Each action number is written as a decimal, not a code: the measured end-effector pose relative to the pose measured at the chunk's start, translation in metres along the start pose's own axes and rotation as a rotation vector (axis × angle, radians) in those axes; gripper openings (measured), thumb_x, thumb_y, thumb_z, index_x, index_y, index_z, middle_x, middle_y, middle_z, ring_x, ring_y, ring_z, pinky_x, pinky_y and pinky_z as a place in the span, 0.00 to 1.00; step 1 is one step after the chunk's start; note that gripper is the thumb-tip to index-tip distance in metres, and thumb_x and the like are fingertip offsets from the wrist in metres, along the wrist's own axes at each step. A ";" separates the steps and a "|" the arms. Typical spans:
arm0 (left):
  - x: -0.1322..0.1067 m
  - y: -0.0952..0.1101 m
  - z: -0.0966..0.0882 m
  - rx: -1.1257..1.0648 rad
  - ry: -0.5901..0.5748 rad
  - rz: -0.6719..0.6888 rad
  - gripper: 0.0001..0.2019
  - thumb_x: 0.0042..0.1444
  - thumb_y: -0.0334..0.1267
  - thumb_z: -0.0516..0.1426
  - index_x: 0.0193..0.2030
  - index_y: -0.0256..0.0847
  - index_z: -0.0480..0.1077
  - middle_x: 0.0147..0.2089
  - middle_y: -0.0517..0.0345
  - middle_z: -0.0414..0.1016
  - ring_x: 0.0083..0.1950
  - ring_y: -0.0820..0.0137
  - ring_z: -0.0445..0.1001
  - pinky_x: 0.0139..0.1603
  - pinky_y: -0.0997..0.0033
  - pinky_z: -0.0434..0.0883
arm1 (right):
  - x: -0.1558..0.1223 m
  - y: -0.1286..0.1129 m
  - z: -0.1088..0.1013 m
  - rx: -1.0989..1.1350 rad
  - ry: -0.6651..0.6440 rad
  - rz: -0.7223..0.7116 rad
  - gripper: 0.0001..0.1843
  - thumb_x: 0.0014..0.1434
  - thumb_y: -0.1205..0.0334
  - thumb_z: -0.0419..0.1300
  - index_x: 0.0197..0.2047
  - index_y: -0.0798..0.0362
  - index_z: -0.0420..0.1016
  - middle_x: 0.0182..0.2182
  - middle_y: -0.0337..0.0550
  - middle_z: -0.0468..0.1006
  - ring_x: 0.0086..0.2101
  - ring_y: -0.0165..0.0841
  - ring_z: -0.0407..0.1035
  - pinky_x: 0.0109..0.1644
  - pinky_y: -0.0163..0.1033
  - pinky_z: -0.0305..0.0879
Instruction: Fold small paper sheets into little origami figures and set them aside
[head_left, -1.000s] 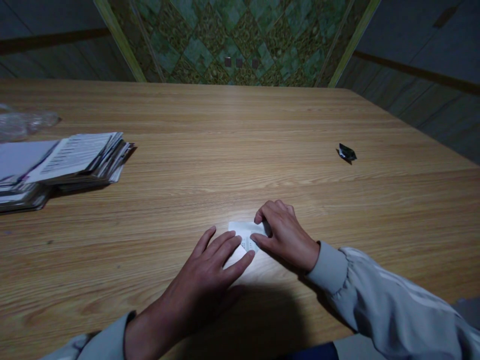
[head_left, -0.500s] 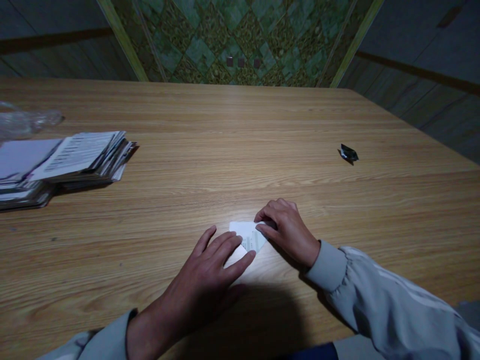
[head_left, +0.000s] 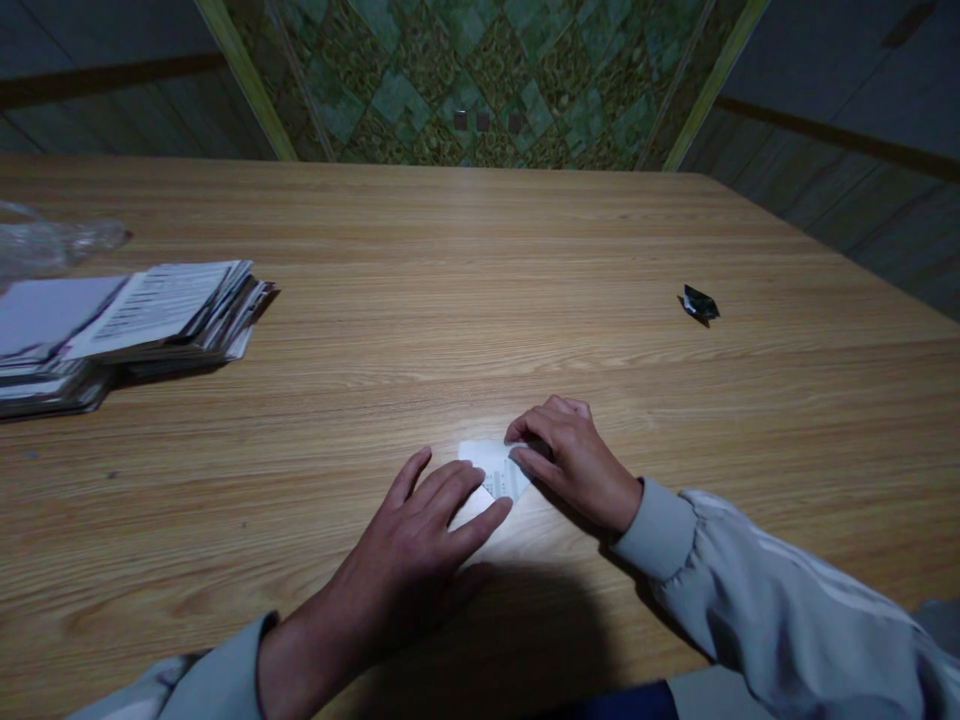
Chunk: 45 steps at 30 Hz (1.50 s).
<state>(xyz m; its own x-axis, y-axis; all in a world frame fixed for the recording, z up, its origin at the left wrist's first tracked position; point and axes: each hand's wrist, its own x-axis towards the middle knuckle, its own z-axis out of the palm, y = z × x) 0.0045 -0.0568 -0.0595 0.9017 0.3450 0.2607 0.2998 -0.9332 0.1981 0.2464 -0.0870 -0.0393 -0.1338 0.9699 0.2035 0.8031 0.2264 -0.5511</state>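
Observation:
A small folded piece of paper, white with faint print and a grey-green band, lies on the wooden table between my hands. My left hand rests over its lower left part with fingers spread, the fingertips touching the paper and the thumb at its lower edge. At the right corner my right hand is curled, its thumb and forefinger closed on the paper's edge. That corner is hidden under the fingers.
Stacks of papers or booklets lie at the left of the wooden table. Behind them is a clear plastic bag. A small crumpled black wrapper lies at the right. A green patterned wall stands beyond the far edge.
My right thumb and forefinger have shifted very slightly left on the paper's corner. My left hand stays almost still.

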 end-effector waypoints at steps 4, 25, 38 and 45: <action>0.002 0.001 -0.001 -0.008 -0.002 -0.005 0.22 0.62 0.33 0.58 0.63 0.50 0.66 0.60 0.44 0.70 0.62 0.55 0.68 0.65 0.36 0.56 | 0.000 0.001 0.000 -0.019 -0.020 0.038 0.06 0.60 0.68 0.67 0.41 0.51 0.75 0.33 0.37 0.78 0.39 0.35 0.66 0.48 0.44 0.51; 0.009 0.001 0.000 0.089 0.059 0.000 0.12 0.63 0.36 0.57 0.53 0.42 0.71 0.69 0.43 0.66 0.71 0.53 0.61 0.71 0.43 0.53 | -0.005 0.009 0.005 -0.188 0.090 -0.318 0.10 0.68 0.61 0.59 0.34 0.53 0.74 0.29 0.40 0.75 0.36 0.35 0.63 0.49 0.43 0.54; 0.008 -0.004 0.010 0.108 0.111 0.095 0.14 0.68 0.37 0.52 0.56 0.34 0.69 0.59 0.45 0.77 0.59 0.57 0.75 0.63 0.51 0.68 | -0.007 0.024 -0.008 -0.106 -0.049 -0.333 0.06 0.68 0.63 0.59 0.40 0.54 0.76 0.34 0.44 0.78 0.37 0.35 0.67 0.43 0.40 0.60; 0.004 -0.006 0.013 0.096 0.098 0.095 0.15 0.69 0.37 0.51 0.57 0.34 0.69 0.59 0.44 0.77 0.59 0.57 0.75 0.64 0.50 0.67 | -0.008 0.032 -0.011 -0.100 -0.028 -0.374 0.12 0.69 0.62 0.57 0.33 0.55 0.75 0.29 0.43 0.76 0.33 0.34 0.66 0.39 0.38 0.61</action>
<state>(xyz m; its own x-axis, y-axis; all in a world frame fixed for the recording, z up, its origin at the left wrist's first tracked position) 0.0107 -0.0510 -0.0716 0.8940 0.2584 0.3659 0.2470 -0.9658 0.0784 0.2797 -0.0885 -0.0499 -0.4425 0.8245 0.3526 0.7486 0.5561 -0.3610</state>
